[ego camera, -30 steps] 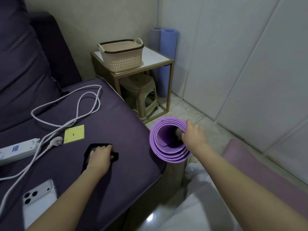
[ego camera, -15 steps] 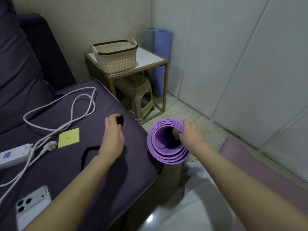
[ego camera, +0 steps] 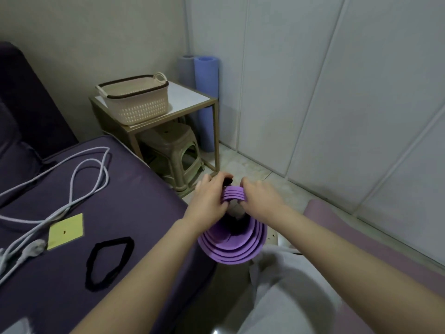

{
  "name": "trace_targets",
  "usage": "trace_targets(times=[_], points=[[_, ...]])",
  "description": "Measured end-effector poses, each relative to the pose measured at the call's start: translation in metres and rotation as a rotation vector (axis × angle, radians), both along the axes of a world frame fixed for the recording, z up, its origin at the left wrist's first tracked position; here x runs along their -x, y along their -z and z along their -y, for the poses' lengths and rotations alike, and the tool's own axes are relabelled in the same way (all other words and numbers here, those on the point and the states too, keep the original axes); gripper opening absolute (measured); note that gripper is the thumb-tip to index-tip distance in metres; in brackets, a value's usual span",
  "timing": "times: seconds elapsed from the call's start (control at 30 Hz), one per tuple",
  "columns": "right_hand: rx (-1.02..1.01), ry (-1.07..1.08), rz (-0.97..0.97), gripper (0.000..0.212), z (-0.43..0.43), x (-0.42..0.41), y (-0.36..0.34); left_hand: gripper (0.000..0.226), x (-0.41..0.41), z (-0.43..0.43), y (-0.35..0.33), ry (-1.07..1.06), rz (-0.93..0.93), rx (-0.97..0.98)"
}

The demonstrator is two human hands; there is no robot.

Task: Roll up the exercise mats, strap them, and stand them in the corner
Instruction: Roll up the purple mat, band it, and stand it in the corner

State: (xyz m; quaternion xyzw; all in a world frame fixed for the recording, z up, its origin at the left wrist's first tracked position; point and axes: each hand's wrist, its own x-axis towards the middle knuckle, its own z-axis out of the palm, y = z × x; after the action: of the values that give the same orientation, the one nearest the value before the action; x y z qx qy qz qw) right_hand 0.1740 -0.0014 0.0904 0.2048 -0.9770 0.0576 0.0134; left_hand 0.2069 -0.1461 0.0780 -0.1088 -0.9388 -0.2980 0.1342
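Both forearms reach forward side by side over the rolled purple mat point(ego camera: 231, 251), which stands on end just beside the sofa seat point(ego camera: 134, 189) with its spiral end facing up. The left hand point(ego camera: 209, 198) curls at the mat's far rim and pinches a black strap point(ego camera: 228, 182) in its fingers. Next to it, the right hand point(ego camera: 261, 197) clamps the same rim's layers, knuckles up, while another black strap loop point(ego camera: 109, 261) lies flat on the seat.

The purple sofa point(ego camera: 144, 201) holds a white cord point(ego camera: 105, 172), a yellow card point(ego camera: 66, 231) and a black strap point(ego camera: 115, 241). A basket point(ego camera: 137, 104) sits on the bench point(ego camera: 192, 97).
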Motion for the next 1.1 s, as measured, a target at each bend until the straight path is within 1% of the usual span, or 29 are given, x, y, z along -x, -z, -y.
trace_targets(times=[0.07,0.1,0.17,0.2,0.23,0.27,0.33,0.4,0.5,0.6,0.67,0.7,0.77,0.83,0.9,0.97,1.03,1.1], points=[[0.028,-0.005,0.079,0.036,-0.007,0.000,-0.006,0.045,0.004,0.002,-0.001,0.037,0.037,-0.112],[0.007,-0.016,0.165,0.043,-0.011,0.000,-0.011,0.046,0.005,0.003,-0.002,0.066,0.071,-0.144],[0.003,-0.028,0.453,0.056,-0.020,0.003,-0.027,0.045,0.006,0.003,-0.004,0.123,0.099,-0.129],[0.043,-0.022,0.591,0.057,-0.024,0.005,-0.034,0.042,0.008,0.003,-0.005,0.142,0.089,-0.110],[0.084,-0.020,0.670,0.055,-0.027,0.008,-0.040,0.039,0.009,0.003,-0.005,0.151,0.074,-0.099],[0.118,-0.027,0.691,0.050,-0.030,0.011,-0.044,0.036,0.012,0.003,-0.005,0.146,0.060,-0.096],[0.198,-0.039,0.666,0.044,-0.034,0.019,-0.045,0.035,0.017,0.005,-0.007,0.113,0.046,-0.094],[0.315,-0.021,0.642,0.039,-0.035,0.026,-0.038,0.036,0.021,0.011,-0.010,0.107,0.072,-0.089],[0.424,-0.050,0.550,0.042,-0.033,0.030,-0.029,0.038,0.023,0.018,-0.014,0.139,0.113,-0.103],[0.501,-0.133,0.448,0.038,-0.026,0.025,-0.027,0.038,0.029,0.016,-0.019,0.100,0.064,-0.182],[0.543,-0.101,0.355,0.038,-0.026,0.025,-0.028,0.038,0.033,0.011,-0.026,0.040,0.005,-0.259],[0.551,-0.075,0.322,0.042,-0.028,0.024,-0.029,0.037,0.036,0.008,-0.029,0.005,-0.028,-0.300],[0.547,-0.051,0.290,0.057,-0.034,0.022,-0.031,0.036,0.040,0.001,-0.037,-0.064,-0.079,-0.354],[0.477,-0.012,0.243,0.065,-0.041,0.022,-0.032,0.037,0.046,-0.010,-0.042,-0.076,-0.092,-0.356],[0.382,0.059,0.164,0.061,-0.048,0.023,-0.035,0.037,0.051,-0.022,-0.046,-0.058,-0.094,-0.347],[0.327,0.119,0.049,0.048,-0.057,0.026,-0.039,0.037,0.056,-0.036,-0.052,-0.047,-0.101,-0.370],[0.326,0.180,-0.061,0.038,-0.070,0.027,-0.047,0.035,0.063,-0.052,-0.062,-0.014,-0.119,-0.399],[0.352,0.236,-0.150,0.036,-0.086,0.027,-0.058,0.034,0.070,-0.068,-0.075,0.040,-0.146,-0.398]])
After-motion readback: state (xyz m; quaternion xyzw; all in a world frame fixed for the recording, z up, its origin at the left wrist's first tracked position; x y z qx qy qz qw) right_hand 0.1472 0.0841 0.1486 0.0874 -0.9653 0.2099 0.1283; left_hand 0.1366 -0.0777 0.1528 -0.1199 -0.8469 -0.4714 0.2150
